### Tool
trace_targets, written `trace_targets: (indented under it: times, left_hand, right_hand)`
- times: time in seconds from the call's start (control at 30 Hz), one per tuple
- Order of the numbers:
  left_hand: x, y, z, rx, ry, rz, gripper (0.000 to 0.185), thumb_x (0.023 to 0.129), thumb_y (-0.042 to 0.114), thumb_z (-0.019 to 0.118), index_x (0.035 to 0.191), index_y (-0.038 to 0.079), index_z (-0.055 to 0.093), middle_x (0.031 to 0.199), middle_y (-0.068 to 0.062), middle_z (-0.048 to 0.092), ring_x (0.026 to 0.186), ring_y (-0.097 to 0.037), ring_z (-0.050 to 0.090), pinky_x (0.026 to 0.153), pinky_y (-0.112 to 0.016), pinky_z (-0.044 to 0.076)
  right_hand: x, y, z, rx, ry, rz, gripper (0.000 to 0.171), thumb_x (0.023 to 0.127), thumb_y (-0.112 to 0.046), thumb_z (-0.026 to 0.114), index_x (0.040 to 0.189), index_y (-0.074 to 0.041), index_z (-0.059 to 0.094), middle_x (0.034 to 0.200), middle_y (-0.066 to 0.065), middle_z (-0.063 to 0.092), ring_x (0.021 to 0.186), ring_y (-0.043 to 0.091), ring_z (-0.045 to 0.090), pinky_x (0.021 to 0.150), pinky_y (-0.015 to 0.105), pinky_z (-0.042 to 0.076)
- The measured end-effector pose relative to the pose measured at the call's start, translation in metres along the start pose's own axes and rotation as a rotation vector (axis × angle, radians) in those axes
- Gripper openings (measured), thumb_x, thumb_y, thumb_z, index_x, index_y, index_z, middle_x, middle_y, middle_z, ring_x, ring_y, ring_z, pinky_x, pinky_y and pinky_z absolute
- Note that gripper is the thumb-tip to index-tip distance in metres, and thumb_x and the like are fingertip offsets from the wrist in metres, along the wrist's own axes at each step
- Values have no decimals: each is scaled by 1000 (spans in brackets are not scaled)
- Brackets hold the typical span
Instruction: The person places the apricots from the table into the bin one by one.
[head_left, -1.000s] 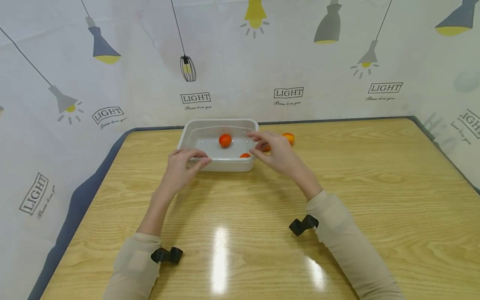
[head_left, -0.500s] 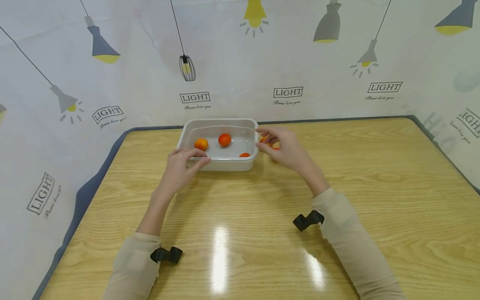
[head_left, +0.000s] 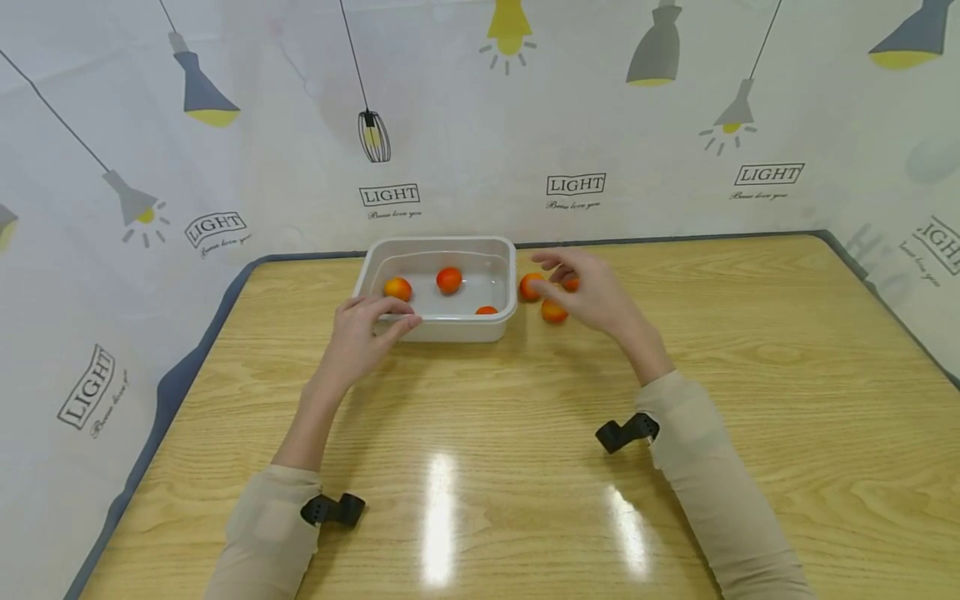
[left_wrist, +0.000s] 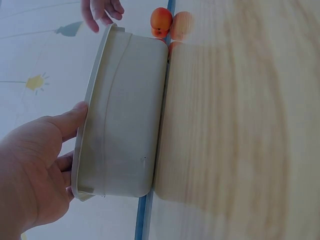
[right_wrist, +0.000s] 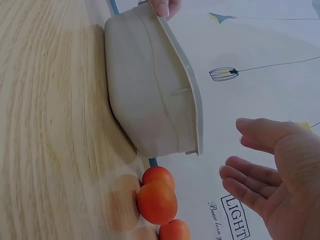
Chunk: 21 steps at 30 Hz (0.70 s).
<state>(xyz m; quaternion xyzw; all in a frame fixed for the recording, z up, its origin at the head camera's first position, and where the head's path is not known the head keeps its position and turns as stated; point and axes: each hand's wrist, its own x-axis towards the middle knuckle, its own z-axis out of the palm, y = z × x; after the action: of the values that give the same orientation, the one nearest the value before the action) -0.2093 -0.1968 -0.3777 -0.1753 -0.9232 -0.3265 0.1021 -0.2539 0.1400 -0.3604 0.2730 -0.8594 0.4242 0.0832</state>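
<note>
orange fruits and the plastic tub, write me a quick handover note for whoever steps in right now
Left hand: holds the near rim of the translucent white rectangular plastic tub, thumb over the edge.
Right hand: open, fingers relaxed, holding nothing, above the loose fruits just right of the tub.
In the tub: three small round orange fruits.
On the wooden table: three more beside the tub.
Done: three in. Left, as it looks: the three outside.

My right hand (right_wrist: pixel 282 175) open with fingers spread above three orange fruits (right_wrist: pixel 157 201) clustered on the wooden worktop (right_wrist: pixel 45 125), pale plastic tub (right_wrist: pixel 150 95) just beside them, my other hand's fingertips (right_wrist: pixel 165 7) on its far rim
</note>
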Motion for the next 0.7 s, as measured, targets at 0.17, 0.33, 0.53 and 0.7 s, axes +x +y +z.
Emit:
trace_targets:
  times: [0.17, 0.33, 0.53, 0.7]
  left_hand:
    - [0, 0, 0, -2, 2, 4, 23, 96, 27, 72, 106, 6, 74, 108, -8, 75, 111, -28, 63, 114, -54, 22]
    - [0, 1, 0, -2, 0, -2, 24, 96, 27, 71, 107, 5, 74, 108, -9, 75, 111, -29, 63, 114, -54, 22]
    - [0, 2, -1, 0, -6, -11, 24, 97, 27, 71, 108, 6, 74, 110, -8, 74, 113, -29, 62, 114, -55, 21]
    - [0, 1, 0, 2, -16, -18, 25, 97, 28, 70, 109, 6, 74, 111, -9, 74, 115, -29, 62, 115, -55, 20]
  right_hand:
    - [-1, 9, -1, 7, 0, 4, 38, 94, -13, 74, 127, 2, 64, 119, 20, 67, 97, 33, 67, 89, 50, 54]
    - [-3, 16, -3, -7, -13, 37, 39, 95, -16, 73, 128, 2, 64, 120, 21, 66, 99, 34, 66, 90, 48, 53]
    - [-3, 24, -4, -6, -32, 76, 38, 94, -11, 73, 127, 5, 63, 118, 24, 66, 101, 37, 64, 91, 49, 53]
    - [-5, 31, -4, -20, -54, 114, 39, 94, -12, 73, 127, 6, 63, 117, 26, 66, 102, 39, 64, 91, 49, 52]
